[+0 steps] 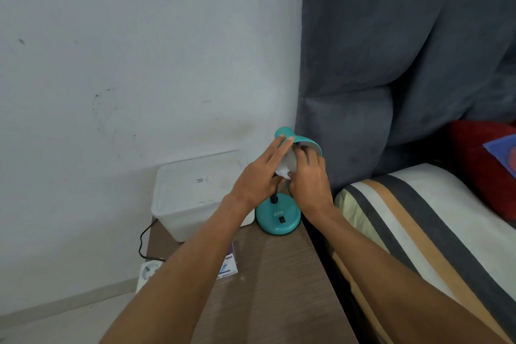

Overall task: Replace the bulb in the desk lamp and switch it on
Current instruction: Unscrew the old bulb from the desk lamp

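Teal desk lamp (279,215) standing at the far right corner of a brown tabletop (279,274), round base marked with pale letters and a small black rocker switch (282,220) on its near side. Teal shade (307,142) tipped toward the right, close to a dark grey padded headboard (377,64). Left hand (259,179) laid along the shade's left side, fingers (280,145) stretched long and nearly straight, tips touching the teal rim, not curled around anything. Right hand (310,179) cupped under the shade's mouth, fingers (304,155) wrapped narrowly around a white bulb (287,166), thumb pressed on its lower end. Bulb sitting between the two hands, upper part tucked inside the shade, hidden there; seated in the socket or loose, cannot tell. Black lamp neck (275,195) showing below the hands, rising from the base. Translucent white lidded box (195,193) just left of the lamp on the same tabletop, a small printed code on its lid. Small printed carton (230,268) lying nearer, partly covered by the left forearm. Black cable (143,240) dropping off the tabletop's left edge to a white socket strip (148,271) on the floor. Striped bedding (418,232) to the right, red cushion (480,170) beyond it. Pale, scuffed wall (125,64) behind.
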{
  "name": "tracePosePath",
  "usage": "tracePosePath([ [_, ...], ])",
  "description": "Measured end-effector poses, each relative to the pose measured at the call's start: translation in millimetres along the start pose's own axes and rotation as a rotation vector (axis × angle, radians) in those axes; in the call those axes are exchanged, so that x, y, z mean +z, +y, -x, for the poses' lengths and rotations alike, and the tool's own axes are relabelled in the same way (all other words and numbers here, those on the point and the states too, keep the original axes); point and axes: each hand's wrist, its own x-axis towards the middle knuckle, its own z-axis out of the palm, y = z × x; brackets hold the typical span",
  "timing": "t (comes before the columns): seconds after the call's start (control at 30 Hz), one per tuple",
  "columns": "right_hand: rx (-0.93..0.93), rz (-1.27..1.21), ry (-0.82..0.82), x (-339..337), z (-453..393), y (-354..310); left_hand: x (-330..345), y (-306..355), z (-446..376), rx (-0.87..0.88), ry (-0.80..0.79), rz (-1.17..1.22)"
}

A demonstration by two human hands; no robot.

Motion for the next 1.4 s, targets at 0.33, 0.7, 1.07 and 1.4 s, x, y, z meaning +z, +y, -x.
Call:
tracePosePath([
  [0.33,-0.023,-0.063,-0.025,-2,-2,3,-4,-1,0,0.004,-0.006,-0.013],
  [0.7,-0.058,-0.041,-0.035,-4,-4,3,-8,2,1,0.005,-0.019,-0.043],
  [1.07,0.009,-0.001,-0.029,-6,0,0,-16,0,0,0.026,-0.048,-0.063],
  [1.4,-0.081,0.077,-0.018,-6,-3,4,-18,0,3,0.030,-0.038,-0.067],
])
